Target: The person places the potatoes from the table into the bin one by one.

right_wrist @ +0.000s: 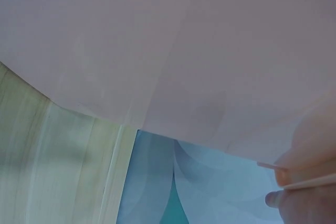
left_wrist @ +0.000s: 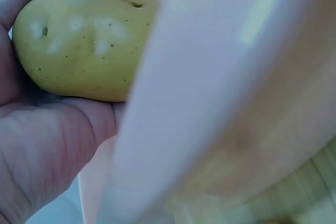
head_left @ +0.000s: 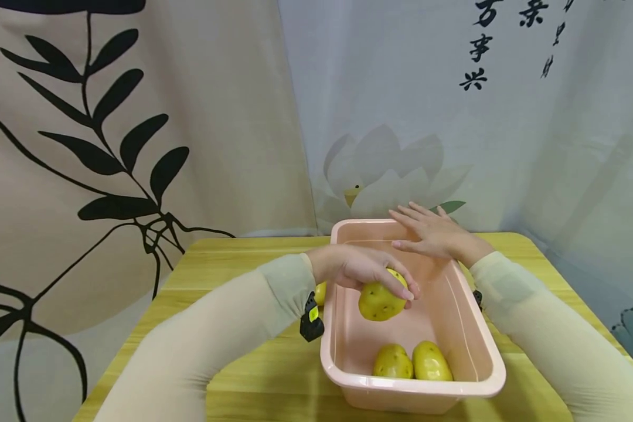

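Observation:
A yellow potato [head_left: 381,300] is in my left hand [head_left: 360,269], its fingers and thumb curled around it, above the inside of a pink plastic bin [head_left: 414,384]. The left wrist view shows this potato [left_wrist: 84,40] against the palm, partly hidden by the bin's rim. Two more potatoes, one on the left [head_left: 393,362] and one on the right [head_left: 431,361], lie at the bin's near end. My right hand [head_left: 427,231] rests at the far right rim with its fingers spread. Pink wall fills most of the right wrist view, with part of that hand [right_wrist: 310,203] at the edge.
The bin stands on a wood-grain table [head_left: 264,375]. Left of the bin, a yellow rounded thing [head_left: 320,293] shows beside my left wrist, mostly hidden. Behind the table hangs a printed cloth [head_left: 232,117] with leaves, a flower and writing.

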{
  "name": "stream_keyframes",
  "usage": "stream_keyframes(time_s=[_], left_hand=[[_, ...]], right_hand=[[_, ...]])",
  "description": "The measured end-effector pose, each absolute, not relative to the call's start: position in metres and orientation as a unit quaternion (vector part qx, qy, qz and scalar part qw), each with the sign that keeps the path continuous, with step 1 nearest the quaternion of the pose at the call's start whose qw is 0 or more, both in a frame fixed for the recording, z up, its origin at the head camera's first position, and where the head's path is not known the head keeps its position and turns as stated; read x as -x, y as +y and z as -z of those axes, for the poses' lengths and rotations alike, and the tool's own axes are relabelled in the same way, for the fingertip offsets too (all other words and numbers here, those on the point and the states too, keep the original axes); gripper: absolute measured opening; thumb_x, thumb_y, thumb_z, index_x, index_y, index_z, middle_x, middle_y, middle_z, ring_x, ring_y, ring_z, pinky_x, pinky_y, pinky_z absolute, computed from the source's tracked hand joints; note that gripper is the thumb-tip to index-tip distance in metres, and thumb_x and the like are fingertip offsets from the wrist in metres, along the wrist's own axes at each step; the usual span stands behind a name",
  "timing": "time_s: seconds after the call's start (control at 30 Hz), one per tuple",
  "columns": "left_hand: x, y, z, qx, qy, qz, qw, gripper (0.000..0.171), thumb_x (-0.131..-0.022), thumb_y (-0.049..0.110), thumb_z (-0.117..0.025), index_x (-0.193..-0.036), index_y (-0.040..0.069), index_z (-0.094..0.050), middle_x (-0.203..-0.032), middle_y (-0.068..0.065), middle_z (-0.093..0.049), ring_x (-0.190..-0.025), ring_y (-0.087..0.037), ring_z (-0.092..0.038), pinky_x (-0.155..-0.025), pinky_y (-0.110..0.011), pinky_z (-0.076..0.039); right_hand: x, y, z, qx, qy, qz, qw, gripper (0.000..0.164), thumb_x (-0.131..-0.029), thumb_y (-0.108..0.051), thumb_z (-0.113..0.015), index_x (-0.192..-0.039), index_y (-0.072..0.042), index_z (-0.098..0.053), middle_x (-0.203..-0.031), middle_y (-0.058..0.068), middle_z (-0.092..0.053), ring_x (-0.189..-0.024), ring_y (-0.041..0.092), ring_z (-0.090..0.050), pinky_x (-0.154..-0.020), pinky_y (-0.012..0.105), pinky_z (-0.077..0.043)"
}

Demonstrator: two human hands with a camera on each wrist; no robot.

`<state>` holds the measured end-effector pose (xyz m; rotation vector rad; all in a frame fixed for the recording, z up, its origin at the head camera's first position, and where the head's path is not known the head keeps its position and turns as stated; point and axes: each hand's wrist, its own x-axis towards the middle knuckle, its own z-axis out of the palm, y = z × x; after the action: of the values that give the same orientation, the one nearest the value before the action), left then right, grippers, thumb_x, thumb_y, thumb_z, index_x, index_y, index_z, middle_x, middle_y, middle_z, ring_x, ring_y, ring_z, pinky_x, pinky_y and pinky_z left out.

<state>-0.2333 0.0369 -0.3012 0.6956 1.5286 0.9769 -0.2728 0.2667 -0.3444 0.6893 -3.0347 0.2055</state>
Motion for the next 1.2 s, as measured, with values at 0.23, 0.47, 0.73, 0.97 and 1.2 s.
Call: stream_keyframes(time_s=[0.23,0.47,0.73,0.97,1.2], left_hand=[[0.234,0.044,0.295,-0.309,0.667,-0.351,0.581,0.029,-0.093,0.012,-0.06,-0.121,0.004,-0.059,-0.109,-0.011,-0.065,-0.093,-0.02,-0.063,-0.081,-0.034,-0.054],[0.235,0.057,0.299,-0.333,0.692,-0.263,0.584,0.023,-0.09,0.017,-0.065,-0.113,0.011,-0.065,-0.111,-0.007,-0.062,-0.093,-0.021,-0.063,-0.081,-0.033,-0.054],[0.229,0.073,0.318,-0.327,0.697,-0.251,0.586,0.023,-0.089,0.016,-0.066,-0.111,0.01,-0.067,-0.106,-0.009,-0.064,-0.09,-0.022,-0.063,-0.077,-0.034,-0.055],[0.223,0.079,0.335,-0.325,0.68,-0.247,0.609,0.021,-0.09,0.016,-0.061,-0.11,0.011,-0.066,-0.108,-0.007,-0.06,-0.09,-0.022,-0.062,-0.077,-0.035,-0.055],[0.227,0.084,0.336,-0.321,0.678,-0.264,0.606,0.021,-0.091,0.017,-0.061,-0.11,0.012,-0.065,-0.104,-0.012,-0.062,-0.089,-0.023,-0.063,-0.077,-0.036,-0.056]], right_hand=[[0.272,0.269,0.346,-0.219,-0.973,-0.067,0.011,0.082,-0.089,-0.069,-0.043,-0.155,-0.026,-0.019,-0.159,0.006,-0.018,-0.146,0.031,-0.004,-0.106,0.071,-0.001],[0.274,0.268,0.351,-0.224,-0.972,-0.066,0.01,0.083,-0.088,-0.072,-0.04,-0.155,-0.027,-0.019,-0.159,0.006,-0.019,-0.146,0.031,-0.004,-0.106,0.07,-0.002],[0.274,0.267,0.356,-0.225,-0.972,-0.067,0.018,0.082,-0.089,-0.072,-0.041,-0.154,-0.027,-0.02,-0.159,0.006,-0.02,-0.147,0.03,-0.005,-0.107,0.07,-0.004],[0.275,0.266,0.353,-0.228,-0.972,-0.058,0.011,0.083,-0.088,-0.073,-0.038,-0.155,-0.028,-0.017,-0.159,0.007,-0.018,-0.146,0.032,-0.006,-0.107,0.07,-0.003],[0.274,0.268,0.348,-0.226,-0.972,-0.056,0.013,0.084,-0.089,-0.072,-0.039,-0.155,-0.025,-0.02,-0.159,0.007,-0.019,-0.146,0.032,-0.006,-0.107,0.07,-0.003]])
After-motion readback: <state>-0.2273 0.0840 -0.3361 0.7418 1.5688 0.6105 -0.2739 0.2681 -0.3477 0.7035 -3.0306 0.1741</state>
